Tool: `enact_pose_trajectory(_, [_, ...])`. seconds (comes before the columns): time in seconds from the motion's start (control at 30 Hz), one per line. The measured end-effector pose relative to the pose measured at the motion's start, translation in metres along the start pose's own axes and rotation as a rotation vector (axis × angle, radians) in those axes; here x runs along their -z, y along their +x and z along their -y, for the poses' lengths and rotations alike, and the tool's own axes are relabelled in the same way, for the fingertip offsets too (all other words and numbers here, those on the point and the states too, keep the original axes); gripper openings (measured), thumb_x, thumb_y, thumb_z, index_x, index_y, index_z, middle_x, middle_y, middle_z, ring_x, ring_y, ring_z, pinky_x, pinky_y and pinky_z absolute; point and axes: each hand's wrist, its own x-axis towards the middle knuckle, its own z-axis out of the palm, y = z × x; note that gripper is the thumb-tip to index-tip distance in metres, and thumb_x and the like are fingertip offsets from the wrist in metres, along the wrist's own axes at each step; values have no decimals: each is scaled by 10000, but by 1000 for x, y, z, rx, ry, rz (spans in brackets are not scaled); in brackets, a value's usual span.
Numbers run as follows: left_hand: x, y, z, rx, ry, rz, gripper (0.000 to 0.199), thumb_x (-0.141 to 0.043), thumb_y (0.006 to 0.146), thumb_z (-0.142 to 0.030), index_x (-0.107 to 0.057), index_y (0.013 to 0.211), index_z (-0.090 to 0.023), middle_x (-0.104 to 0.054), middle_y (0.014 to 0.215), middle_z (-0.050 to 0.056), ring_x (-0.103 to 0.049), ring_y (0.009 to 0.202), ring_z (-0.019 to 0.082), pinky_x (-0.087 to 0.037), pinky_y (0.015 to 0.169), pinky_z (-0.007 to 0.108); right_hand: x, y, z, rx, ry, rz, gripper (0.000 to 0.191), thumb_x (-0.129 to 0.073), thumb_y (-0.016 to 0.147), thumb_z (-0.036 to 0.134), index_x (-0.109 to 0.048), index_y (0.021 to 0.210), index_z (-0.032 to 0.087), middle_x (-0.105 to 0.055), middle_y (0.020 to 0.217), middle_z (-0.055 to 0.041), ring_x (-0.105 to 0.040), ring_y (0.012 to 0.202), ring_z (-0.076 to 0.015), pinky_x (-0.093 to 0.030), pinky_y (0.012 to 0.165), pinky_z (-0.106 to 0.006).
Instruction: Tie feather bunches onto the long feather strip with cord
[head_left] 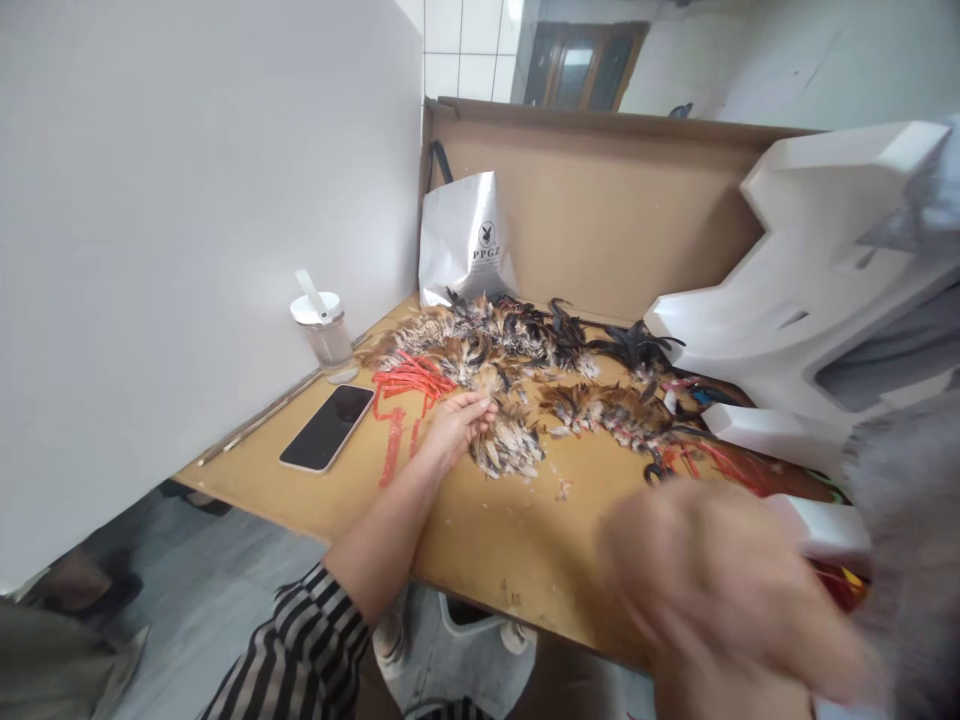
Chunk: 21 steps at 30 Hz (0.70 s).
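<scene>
My left hand (459,425), below a striped sleeve, is closed in a pinch over the table. What its fingertips hold, if anything, is too small to make out. Just beside it lies a bunch of pale and dark feathers (510,448). Red strips (412,376) are heaped to the left of the fingers. Close to the camera at the lower right, my right hand (712,580) is smeared by motion, so its fingers cannot be read. Beyond it, brown feathers (611,412) form a row on the table, with a black loop (656,470) at their near edge.
A smartphone (328,428) and a lidded cup (324,330) stand left. At the back are a silver bag (465,235), more feathers (480,335) and a cardboard wall (600,215). White foam (810,250) borders the right. The wooden table (480,545) has an open front edge.
</scene>
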Motion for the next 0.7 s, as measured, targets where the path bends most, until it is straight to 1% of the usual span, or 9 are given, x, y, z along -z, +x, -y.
enact_pose_trajectory(0.03, [-1,-1,-1,-2,-6,1,227,-715,602,-200,-582,753,-94,-640,696,48,-573,567,66,-426,507,144,2,22,-11,-48,-51,-26,97,-545,788,270,-600,750,199,-598,720,-21,-550,654,-126,-411,586,-243])
enact_pose_trajectory(0.07, [-1,-2,-2,-5,-10,0,224,-715,601,-196,-583,750,-94,-639,694,45,-571,566,63,-424,508,142,4,41,-26,-182,-239,-43,95,-541,781,252,-605,754,187,-597,708,-20,-538,651,-125,-399,592,-240])
enact_pose_trajectory(0.13, [-2,-3,-4,-13,-14,-3,218,-715,600,-190,-585,747,-94,-636,693,42,-567,564,59,-420,507,138,5,67,-59,-324,-601,-24,95,-533,749,214,-616,724,175,-592,678,-13,-514,624,-118,-363,580,-227])
enact_pose_trajectory(0.2, [-2,-3,-4,-20,-13,-9,215,-714,600,-187,-588,747,-94,-637,694,41,-565,564,57,-417,506,137,4,77,-91,-425,-859,41,128,-498,719,151,-615,669,168,-613,702,-24,-522,645,-120,-342,606,-226])
enact_pose_trajectory(0.27, [-1,-1,-3,-18,-6,-14,209,-713,603,-189,-591,744,-94,-640,698,43,-564,567,57,-416,508,137,4,75,-116,-526,-1015,115,160,-476,715,153,-621,652,171,-622,682,-33,-528,636,-126,-325,600,-228])
enact_pose_trajectory(0.3, [-1,0,-2,-16,-2,-13,206,-711,606,-192,-594,744,-93,-641,701,45,-564,568,56,-416,508,137,3,73,-125,-554,-1077,117,174,-465,721,160,-629,663,178,-629,699,-38,-536,652,-134,-319,598,-231])
enact_pose_trajectory(0.43, [2,3,2,-7,16,0,199,-700,624,-200,-606,757,-84,-648,720,58,-567,574,57,-416,503,133,3,64,-144,-629,-1195,112,191,-454,741,206,-642,710,205,-642,775,-48,-560,698,-155,-306,585,-241])
enact_pose_trajectory(0.57, [3,3,3,16,27,11,191,-684,646,-197,-607,777,-81,-657,747,69,-583,585,63,-422,499,130,1,61,-154,-680,-1259,96,188,-455,745,232,-642,744,211,-646,804,-61,-570,738,-181,-312,593,-258])
enact_pose_trajectory(0.7, [2,1,2,32,22,9,184,-673,659,-181,-596,793,-82,-664,764,78,-601,603,73,-435,511,134,1,61,-158,-730,-1251,60,187,-457,742,239,-641,765,214,-647,778,-62,-575,713,-186,-311,585,-265])
